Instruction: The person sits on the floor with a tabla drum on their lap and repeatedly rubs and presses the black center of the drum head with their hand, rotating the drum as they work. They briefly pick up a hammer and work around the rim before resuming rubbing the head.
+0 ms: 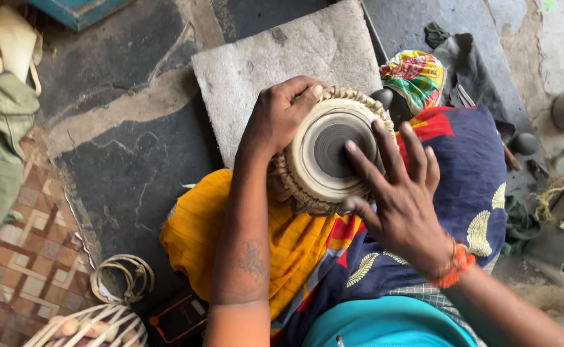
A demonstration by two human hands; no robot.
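Small drum sits tilted on the lap over yellow and blue cloth, in front of a grey stone slab; the left hand is closed over its braided far-left rim, thumb on top. Right hand lies open, holding nothing, fingertips on the skin beside the dark centre patch. Judgement: keep the rim clamp firm opposite the pressing fingers so the drum does not rock.

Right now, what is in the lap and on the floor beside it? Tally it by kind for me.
Small round drums with a black centre spot and braided rim: 1
Patterned cloths in the lap, yellow-orange and dark blue: 2
Flat grey stone slabs: 1
Coils of pale cord: 1
Hands on the drum, left hand and right hand: 2
Total: 7
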